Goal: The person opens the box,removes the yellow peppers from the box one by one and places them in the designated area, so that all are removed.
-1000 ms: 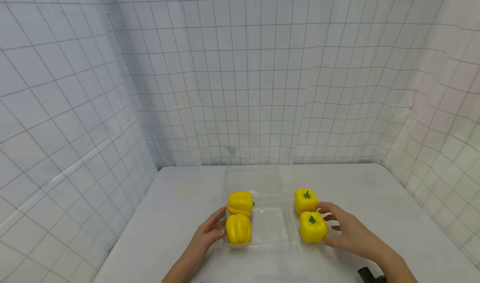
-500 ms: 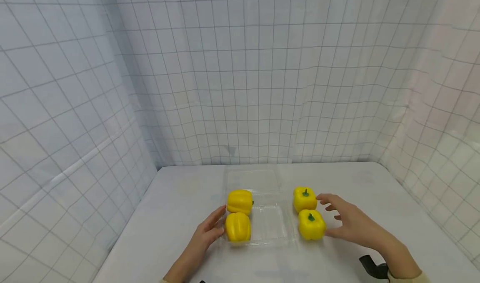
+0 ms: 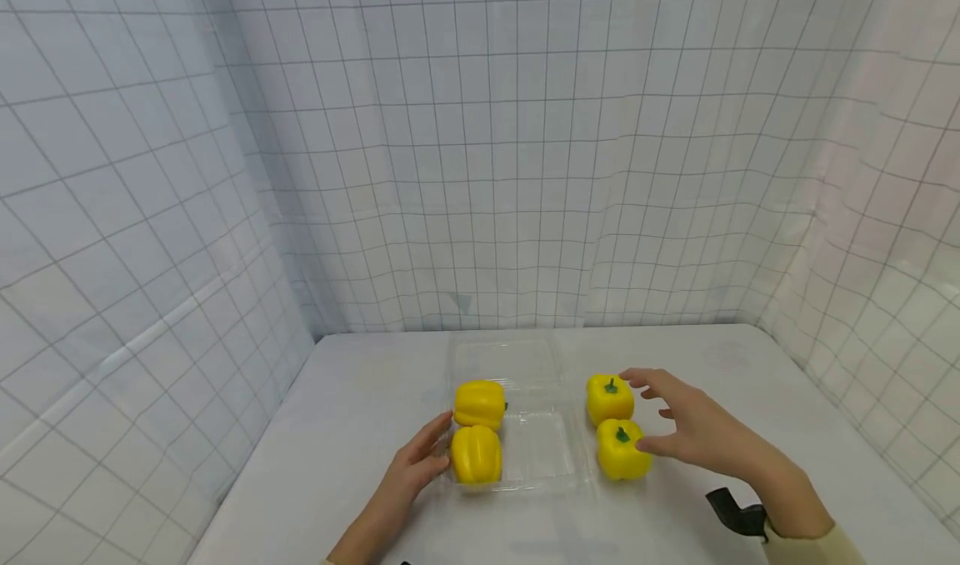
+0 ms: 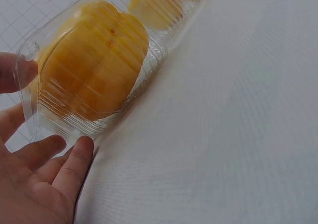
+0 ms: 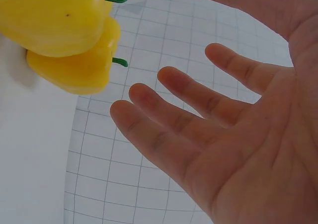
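Note:
Two yellow bell peppers lie on their sides in the left part of a clear plastic clamshell box (image 3: 542, 448), the rear pepper (image 3: 480, 404) behind the front pepper (image 3: 476, 455). My left hand (image 3: 411, 469) touches the box's left side with loosely bent fingers; in the left wrist view, fingertips (image 4: 84, 147) rest by its ribbed wall. Right of the box, two more peppers stand stem up, the farther one (image 3: 609, 398) behind the nearer one (image 3: 622, 457). Beside and above them is my right hand (image 3: 693, 427), fingers spread and holding nothing; the right wrist view shows its bare palm (image 5: 248, 144).
The box's clear lid (image 3: 506, 361) lies folded back behind it on the white table (image 3: 360, 415). A white gridded curtain (image 3: 487, 173) encloses the back and sides. A black strap piece (image 3: 738, 515) hangs at the right wrist.
My right hand has risen and shifted slightly left and farther back, its thumb now in front of the nearer loose pepper. The left hand and the peppers stay put.

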Available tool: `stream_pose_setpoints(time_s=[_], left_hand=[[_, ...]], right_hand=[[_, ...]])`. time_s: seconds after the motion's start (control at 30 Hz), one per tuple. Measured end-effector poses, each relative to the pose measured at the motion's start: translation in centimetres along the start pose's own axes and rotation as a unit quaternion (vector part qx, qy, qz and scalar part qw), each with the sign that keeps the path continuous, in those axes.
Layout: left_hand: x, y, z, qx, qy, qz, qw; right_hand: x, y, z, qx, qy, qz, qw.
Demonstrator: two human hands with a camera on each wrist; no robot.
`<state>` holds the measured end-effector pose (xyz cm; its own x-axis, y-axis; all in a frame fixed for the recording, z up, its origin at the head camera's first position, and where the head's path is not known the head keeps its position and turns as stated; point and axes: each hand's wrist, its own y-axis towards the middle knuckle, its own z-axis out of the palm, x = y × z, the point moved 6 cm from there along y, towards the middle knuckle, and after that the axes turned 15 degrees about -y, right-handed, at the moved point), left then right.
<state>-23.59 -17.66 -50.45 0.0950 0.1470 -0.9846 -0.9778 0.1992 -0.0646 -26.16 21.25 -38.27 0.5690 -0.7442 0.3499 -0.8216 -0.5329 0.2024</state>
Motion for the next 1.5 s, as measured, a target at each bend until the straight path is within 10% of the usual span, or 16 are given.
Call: stream_pose_setpoints(time_s=[0.63, 1.5], left_hand=[[0.3, 0.2, -0.3, 0.01, 0.004, 0.003, 0.9999], [0.7, 0.1, -0.3, 0.012, 0.006, 0.007, 0.9999]], right_hand=[[4.2, 3.3, -0.3, -0.031, 0.018, -0.042, 0.9985], [8.8, 7.4, 5.0, -0.022, 0.063, -0.034, 0.9972]])
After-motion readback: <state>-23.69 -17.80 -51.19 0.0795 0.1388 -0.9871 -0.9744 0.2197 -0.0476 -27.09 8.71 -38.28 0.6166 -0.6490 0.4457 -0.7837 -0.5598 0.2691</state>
